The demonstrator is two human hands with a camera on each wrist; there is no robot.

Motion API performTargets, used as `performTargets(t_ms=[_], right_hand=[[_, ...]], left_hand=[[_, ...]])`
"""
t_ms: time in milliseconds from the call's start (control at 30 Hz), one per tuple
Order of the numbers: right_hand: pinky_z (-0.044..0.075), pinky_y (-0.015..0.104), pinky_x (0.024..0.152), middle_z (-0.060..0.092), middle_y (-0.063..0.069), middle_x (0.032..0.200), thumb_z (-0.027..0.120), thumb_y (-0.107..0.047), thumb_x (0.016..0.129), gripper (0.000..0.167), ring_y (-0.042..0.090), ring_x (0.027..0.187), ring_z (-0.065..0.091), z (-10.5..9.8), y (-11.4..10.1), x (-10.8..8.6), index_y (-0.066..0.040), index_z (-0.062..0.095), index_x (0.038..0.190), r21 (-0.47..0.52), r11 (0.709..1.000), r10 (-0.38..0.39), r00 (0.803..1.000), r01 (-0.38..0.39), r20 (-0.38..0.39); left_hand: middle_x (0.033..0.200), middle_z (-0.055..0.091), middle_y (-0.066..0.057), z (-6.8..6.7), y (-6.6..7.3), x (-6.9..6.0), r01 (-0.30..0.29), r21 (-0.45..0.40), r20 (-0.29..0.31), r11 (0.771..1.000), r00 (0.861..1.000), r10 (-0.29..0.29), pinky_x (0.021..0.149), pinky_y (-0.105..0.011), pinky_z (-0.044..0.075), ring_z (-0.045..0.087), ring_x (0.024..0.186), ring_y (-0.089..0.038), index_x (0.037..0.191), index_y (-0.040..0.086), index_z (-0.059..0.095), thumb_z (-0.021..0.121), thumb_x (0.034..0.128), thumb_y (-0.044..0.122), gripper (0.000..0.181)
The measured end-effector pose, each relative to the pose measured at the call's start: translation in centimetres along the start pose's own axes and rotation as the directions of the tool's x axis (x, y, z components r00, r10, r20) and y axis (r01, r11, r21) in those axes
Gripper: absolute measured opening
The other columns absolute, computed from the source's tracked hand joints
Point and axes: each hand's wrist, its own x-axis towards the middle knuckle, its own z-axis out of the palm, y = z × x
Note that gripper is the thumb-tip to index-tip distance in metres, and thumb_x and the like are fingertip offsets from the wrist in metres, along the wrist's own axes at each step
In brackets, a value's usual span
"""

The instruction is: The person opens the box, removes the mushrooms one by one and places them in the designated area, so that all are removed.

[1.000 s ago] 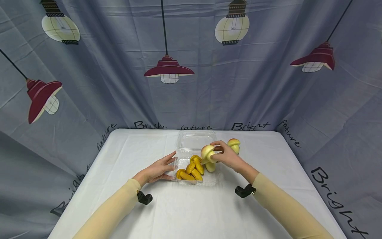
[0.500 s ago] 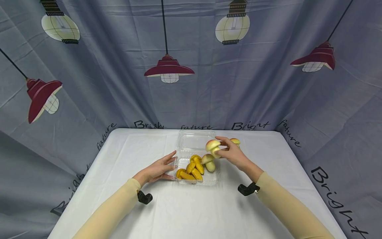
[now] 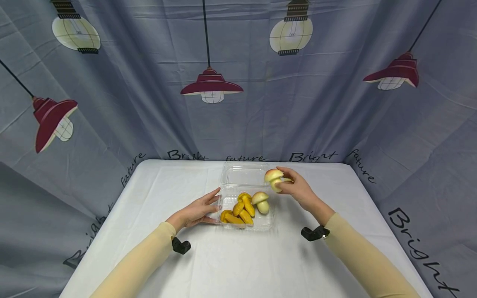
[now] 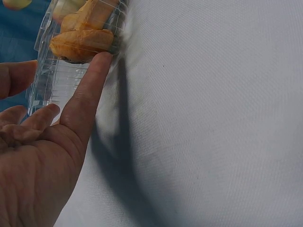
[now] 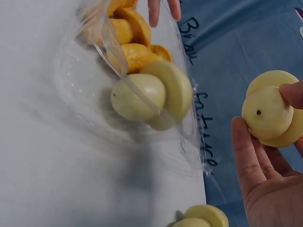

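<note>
My right hand [image 3: 298, 190] pinches a pale mushroom [image 3: 273, 177] with a reddish-topped cap, held above the table just right of the clear plastic box's open lid. In the right wrist view its stem end [image 5: 268, 113] faces the camera, between thumb and fingers. My left hand [image 3: 197, 210] has its fingers spread and mostly straight, touching the left side of the clear plastic box [image 3: 266, 225]. Inside the box lie several orange-yellow mushrooms [image 3: 234, 218] on the left and another pale mushroom [image 3: 261, 202] at the right.
The box's hinged lid [image 3: 245, 174] lies back toward the far table edge. A further pale mushroom [image 5: 201, 217] sits on the table right of the box, mostly hidden behind my right hand in the head view. A white cloth [image 3: 231, 265] covers the table; a printed grey-blue curtain [image 3: 238, 124] surrounds it.
My right hand has moved right and farther back with the pale mushroom, from over the box to beside its lid. The pale mushroom inside is now uncovered. My left hand has stayed put.
</note>
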Motion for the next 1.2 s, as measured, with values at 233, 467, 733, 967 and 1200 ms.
performTargets(t_ms=[233,467,733,967,1200], right_hand=[[0.061,0.035,0.087,0.044,0.020,0.148,0.074,-0.015,0.094,0.075,0.022,0.110,0.058,-1.2,-0.5,-0.2,-0.009,0.036,0.158,-0.014,1.000,0.015,0.998,-0.016,-0.063],[0.060,0.041,0.090,0.043,0.021,0.148,0.075,-0.017,0.094,0.077,0.024,0.111,0.057,-2.5,-0.5,-0.1,-0.009,0.035,0.159,-0.031,0.999,0.020,0.994,-0.023,-0.105],[0.060,0.033,0.090,0.039,0.019,0.151,0.076,-0.017,0.094,0.077,0.022,0.114,0.057,-4.0,0.2,0.2,-0.009,0.035,0.158,-0.027,0.999,0.031,0.989,-0.035,-0.141],[0.060,0.028,0.087,0.036,0.018,0.153,0.075,-0.015,0.095,0.076,0.020,0.113,0.058,-5.3,0.7,0.3,-0.007,0.034,0.158,-0.002,0.998,0.058,0.983,-0.059,-0.174],[0.060,0.030,0.088,0.033,0.021,0.156,0.073,-0.015,0.096,0.077,0.019,0.113,0.056,-6.5,1.2,0.3,-0.005,0.031,0.159,0.001,0.999,0.051,0.977,-0.052,-0.208]], left_hand=[[0.172,0.004,-0.012,0.0,0.0,0.0,-0.003,0.005,0.002,1.000,1.000,0.003,0.089,-0.044,0.061,0.038,0.143,-0.042,0.167,0.025,0.004,0.049,0.1057,0.001,0.080],[0.172,0.005,-0.010,0.1,0.0,0.0,0.005,0.001,-0.007,1.000,1.000,-0.005,0.090,-0.044,0.060,0.040,0.142,-0.040,0.167,0.027,0.006,0.050,0.1058,0.001,0.080],[0.172,0.005,-0.011,0.1,0.1,0.0,0.004,0.004,-0.008,1.000,1.000,-0.004,0.089,-0.044,0.061,0.041,0.141,-0.040,0.167,0.026,0.006,0.050,0.1057,0.001,0.080],[0.172,0.003,-0.012,0.1,-0.1,0.0,-0.007,0.000,-0.001,1.000,1.000,0.007,0.089,-0.044,0.061,0.039,0.142,-0.042,0.167,0.025,0.005,0.050,0.1059,0.002,0.079],[0.172,0.004,-0.010,0.1,0.0,-0.2,0.001,-0.007,-0.007,1.000,1.000,-0.001,0.090,-0.044,0.060,0.038,0.143,-0.042,0.167,0.027,0.006,0.050,0.1062,0.002,0.079]])
